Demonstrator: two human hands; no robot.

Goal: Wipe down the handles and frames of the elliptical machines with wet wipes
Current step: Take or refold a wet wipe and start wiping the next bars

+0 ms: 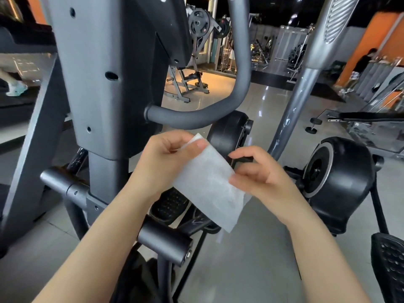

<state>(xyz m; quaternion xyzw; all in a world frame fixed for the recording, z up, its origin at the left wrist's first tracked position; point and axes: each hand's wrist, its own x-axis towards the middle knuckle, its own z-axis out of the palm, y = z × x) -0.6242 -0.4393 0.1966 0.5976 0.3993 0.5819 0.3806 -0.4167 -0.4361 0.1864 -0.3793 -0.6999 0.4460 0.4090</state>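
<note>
Left hand [161, 158] and right hand [258, 171] pinch a thin white wet wipe [209, 184] — fingertips partly hidden behind it.

Left hand [162, 158] and right hand [258, 171], raised together, each pinch with curled fingers.

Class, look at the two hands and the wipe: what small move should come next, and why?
Probably lift the wipe to the curved handle just above and start rubbing. The left hand pinches its top corner, the right hand pinches its side edge, so it hangs spread in the air, touching no part of the machine yet.
</note>
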